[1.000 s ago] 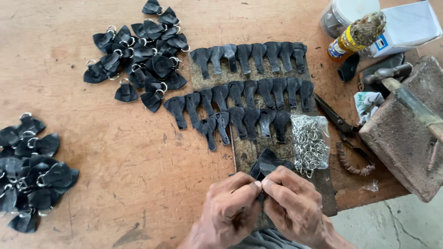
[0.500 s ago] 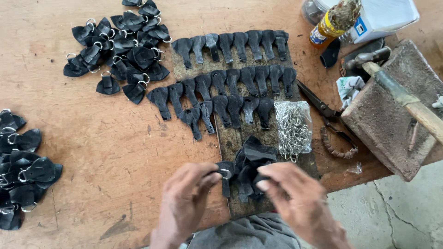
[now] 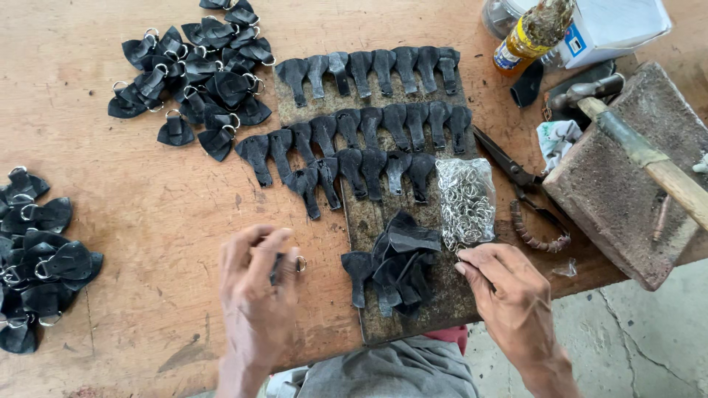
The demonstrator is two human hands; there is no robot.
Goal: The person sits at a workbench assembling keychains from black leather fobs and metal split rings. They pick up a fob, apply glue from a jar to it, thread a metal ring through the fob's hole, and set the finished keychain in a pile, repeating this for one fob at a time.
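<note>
My left hand (image 3: 257,289) is closed on a small black leather piece with a metal ring (image 3: 299,263), low on the wooden table (image 3: 147,199). My right hand (image 3: 500,289) rests at the near end of a clear bag of metal rings (image 3: 464,200), fingertips pinched at its opening; whether it holds a ring I cannot tell. Between my hands lies a small heap of black leather pieces (image 3: 397,264) on a dark board (image 3: 383,221). Rows of flat black leather cut-outs (image 3: 372,118) lie across that board.
Two piles of finished black pieces with rings lie at the far left (image 3: 195,70) and near left (image 3: 37,254). Right of the board are scissors (image 3: 516,173), a hammer (image 3: 649,158) on a stone block (image 3: 627,191), a bottle (image 3: 531,33) and a white box (image 3: 612,26).
My hands, joined together over the leather heap a second ago, have parted. The left carried a ringed piece out to the left; the right moved to the bag of rings.
</note>
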